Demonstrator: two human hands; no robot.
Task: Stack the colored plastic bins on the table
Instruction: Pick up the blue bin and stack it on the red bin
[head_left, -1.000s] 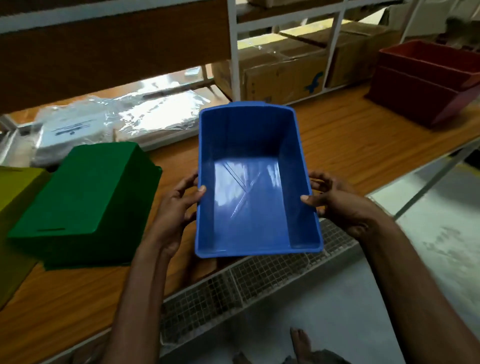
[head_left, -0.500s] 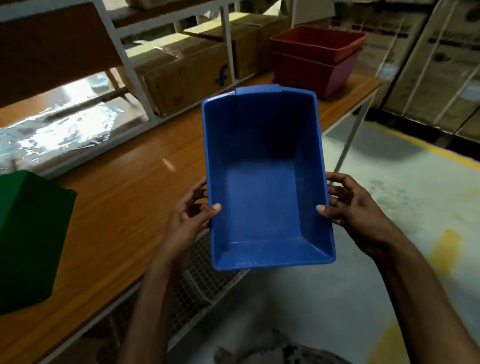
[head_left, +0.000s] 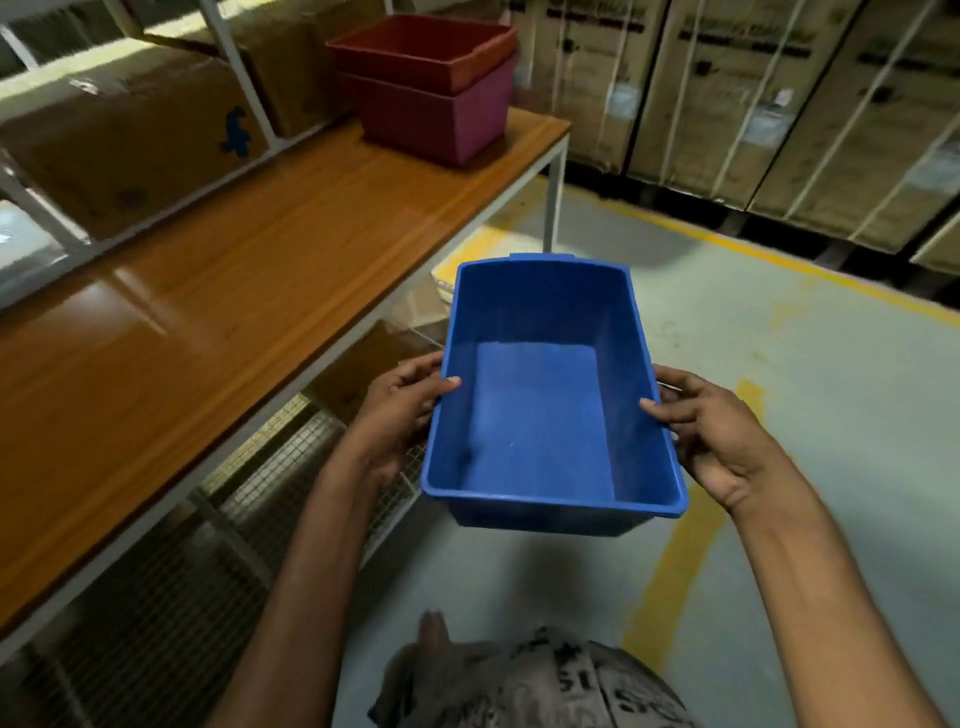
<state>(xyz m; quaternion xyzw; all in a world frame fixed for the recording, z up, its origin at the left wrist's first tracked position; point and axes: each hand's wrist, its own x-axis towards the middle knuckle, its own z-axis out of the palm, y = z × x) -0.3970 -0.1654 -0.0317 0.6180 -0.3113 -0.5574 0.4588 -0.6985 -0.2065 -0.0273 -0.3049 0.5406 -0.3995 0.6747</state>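
I hold an empty blue bin upright in the air, off the table's front edge and above the floor. My left hand grips its left rim, thumb inside. Its right rim is gripped by my right hand the same way. At the far right end of the wooden table a red bin sits nested in a pink bin. That stack lies ahead and to the left of the blue bin.
Cardboard boxes fill the shelf behind the table, between white uprights. A wire mesh shelf runs under the table. Strapped cartons line the far wall. Yellow lines mark the grey floor.
The view has swung right along the table; the green bin has left the frame. The blue bin has come off the table edge and the red and pink stack now appears closer.
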